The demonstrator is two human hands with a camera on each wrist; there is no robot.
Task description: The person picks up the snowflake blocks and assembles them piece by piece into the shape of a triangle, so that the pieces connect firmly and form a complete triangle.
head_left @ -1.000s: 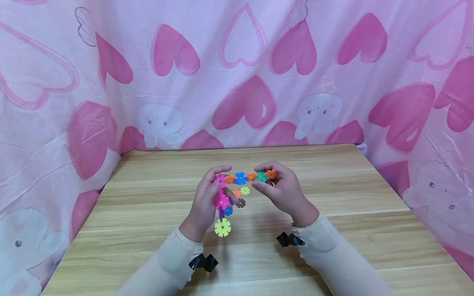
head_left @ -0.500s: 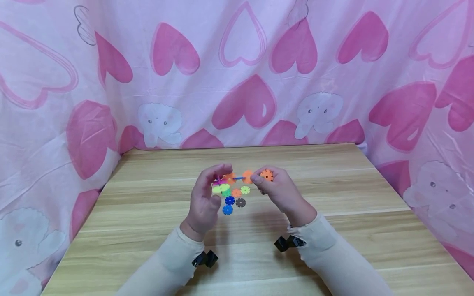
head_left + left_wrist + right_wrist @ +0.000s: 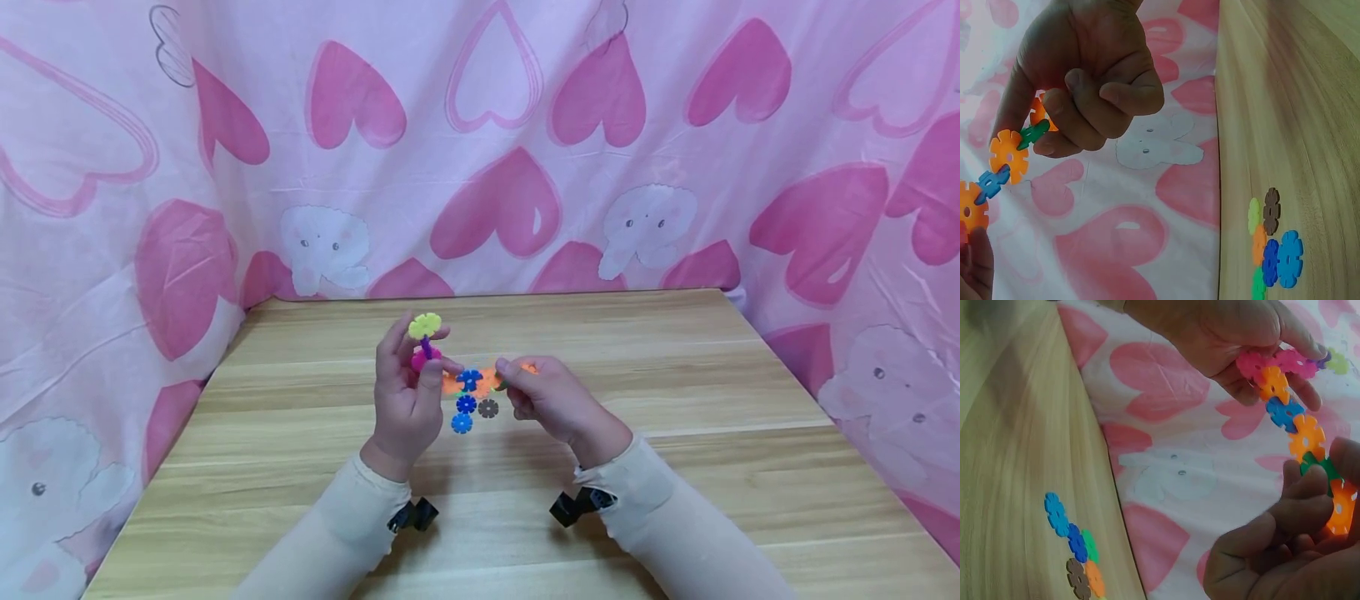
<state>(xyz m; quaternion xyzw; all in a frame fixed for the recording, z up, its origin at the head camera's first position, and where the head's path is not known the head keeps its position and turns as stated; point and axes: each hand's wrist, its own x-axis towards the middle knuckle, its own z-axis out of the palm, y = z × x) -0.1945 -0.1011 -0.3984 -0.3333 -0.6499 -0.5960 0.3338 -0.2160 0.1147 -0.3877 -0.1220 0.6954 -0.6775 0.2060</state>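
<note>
A chain of slotted plastic flower discs is stretched between both hands, above the table. My left hand (image 3: 405, 400) pinches the pink discs (image 3: 1297, 364) at one end, where a purple disc (image 3: 427, 346) and a yellow disc (image 3: 425, 326) stick up. Orange and blue discs (image 3: 1285, 414) run across the middle. My right hand (image 3: 558, 404) pinches the other end near the green disc (image 3: 1318, 465), with the last orange disc (image 3: 1342, 506) by its fingers. In the head view, the fingers partly hide this end.
Loose discs lie on the wooden table (image 3: 675, 500) beneath the chain: a dark blue disc (image 3: 1270, 262), a light blue disc (image 3: 1290, 259), a brown disc (image 3: 488, 408), an orange disc (image 3: 1094, 579), plus green and yellow-green ones. A pink heart-print cloth (image 3: 495, 100) surrounds the table.
The chain has been turned: its yellow end swung from below my left hand up to above it. The right hand has moved slightly down and left, still holding its end. Loose discs stay put.
</note>
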